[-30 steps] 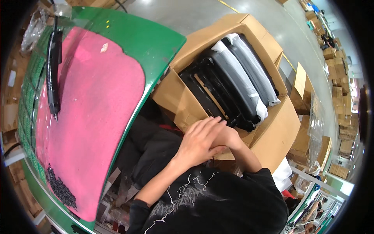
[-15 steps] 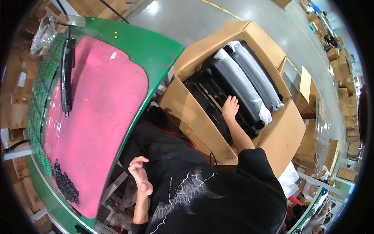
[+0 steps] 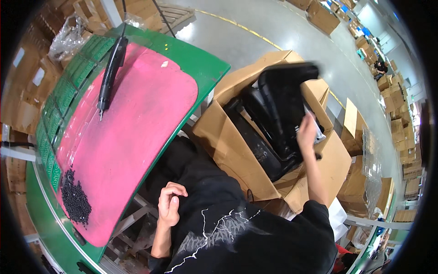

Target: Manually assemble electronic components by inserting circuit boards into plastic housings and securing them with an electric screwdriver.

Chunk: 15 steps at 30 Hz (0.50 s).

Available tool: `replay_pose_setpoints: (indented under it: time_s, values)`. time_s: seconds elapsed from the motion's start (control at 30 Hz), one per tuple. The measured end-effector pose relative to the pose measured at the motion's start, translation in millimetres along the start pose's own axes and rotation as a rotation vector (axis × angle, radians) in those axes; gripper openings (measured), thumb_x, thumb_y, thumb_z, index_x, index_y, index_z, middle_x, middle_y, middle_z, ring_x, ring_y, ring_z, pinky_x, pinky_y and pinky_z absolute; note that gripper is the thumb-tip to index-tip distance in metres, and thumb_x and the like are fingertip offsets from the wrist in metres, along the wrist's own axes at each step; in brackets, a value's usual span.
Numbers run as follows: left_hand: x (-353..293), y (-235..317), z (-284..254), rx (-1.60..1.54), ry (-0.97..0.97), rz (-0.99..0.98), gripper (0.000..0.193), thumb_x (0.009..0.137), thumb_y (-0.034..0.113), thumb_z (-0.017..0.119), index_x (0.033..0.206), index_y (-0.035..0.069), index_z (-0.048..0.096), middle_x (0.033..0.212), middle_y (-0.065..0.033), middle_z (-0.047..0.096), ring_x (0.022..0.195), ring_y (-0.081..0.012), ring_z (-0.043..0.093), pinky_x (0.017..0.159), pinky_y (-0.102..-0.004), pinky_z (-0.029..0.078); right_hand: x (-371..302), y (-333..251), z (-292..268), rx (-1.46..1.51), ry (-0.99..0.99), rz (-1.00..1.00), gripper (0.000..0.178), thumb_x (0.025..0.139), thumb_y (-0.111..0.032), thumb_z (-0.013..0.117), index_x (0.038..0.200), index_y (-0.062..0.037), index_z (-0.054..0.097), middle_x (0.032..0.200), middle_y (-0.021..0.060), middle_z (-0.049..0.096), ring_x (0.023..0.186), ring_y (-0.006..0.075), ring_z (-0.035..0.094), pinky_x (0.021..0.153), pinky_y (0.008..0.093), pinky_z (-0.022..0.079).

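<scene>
My right hand grips the side of a black molded plastic part, tilted up over an open cardboard box. The part's upper end is blurred, and its kind is unclear. Other black plastic parts lie in the box below it, and a bit of white wrapping shows behind my right hand. My left hand hovers beside my body near the table edge, empty, its fingers loosely bent and the thumb apart from them.
At left stands a green table with a pink mat. A black power screwdriver hangs by its cord over the mat. Small black screws or pellets are heaped at the near left. Cardboard boxes stand at right.
My right hand has taken hold of a black plastic part and raised it from the box, moving right. My left hand stays near my body. The view has shifted slightly.
</scene>
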<state>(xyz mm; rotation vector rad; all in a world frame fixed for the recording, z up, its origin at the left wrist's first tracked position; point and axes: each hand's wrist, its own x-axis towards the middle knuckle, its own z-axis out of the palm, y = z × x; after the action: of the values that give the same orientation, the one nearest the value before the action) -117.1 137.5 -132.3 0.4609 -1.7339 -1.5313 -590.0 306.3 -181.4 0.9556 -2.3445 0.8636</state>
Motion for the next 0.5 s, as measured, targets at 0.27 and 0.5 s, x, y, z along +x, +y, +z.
replay_pose_setpoints:
  time_s: [0.27, 0.5]
  values:
    - [4, 59, -48, 0.206, -0.114, 0.238, 0.017, 0.093, 0.01, 0.048, 0.09, -0.002, 0.06, 0.084, -0.0128, 0.065, 0.073, -0.0267, 0.059, 0.07, -0.037, 0.048, 185, -116, -128, 0.552, 0.025, 0.142, 0.017, 0.097, -0.017, 0.052, 0.106, -0.0037, 0.059, 0.08, -0.0005, 0.063, 0.067, 0.0082, 0.057, 0.055, 0.0246, 0.043]
    - [16, 141, -91, 0.644, -0.115, 0.38, 0.03, 0.081, 0.005, 0.057, 0.111, -0.003, 0.06, 0.114, -0.0159, 0.06, 0.106, -0.0331, 0.056, 0.092, -0.0439, 0.044, 144, -300, -97, 1.118, -0.725, 0.257, 0.027, 0.092, -0.012, 0.059, 0.113, 0.0035, 0.05, 0.098, 0.0101, 0.062, 0.079, 0.0153, 0.065, 0.069, 0.0348, 0.062]
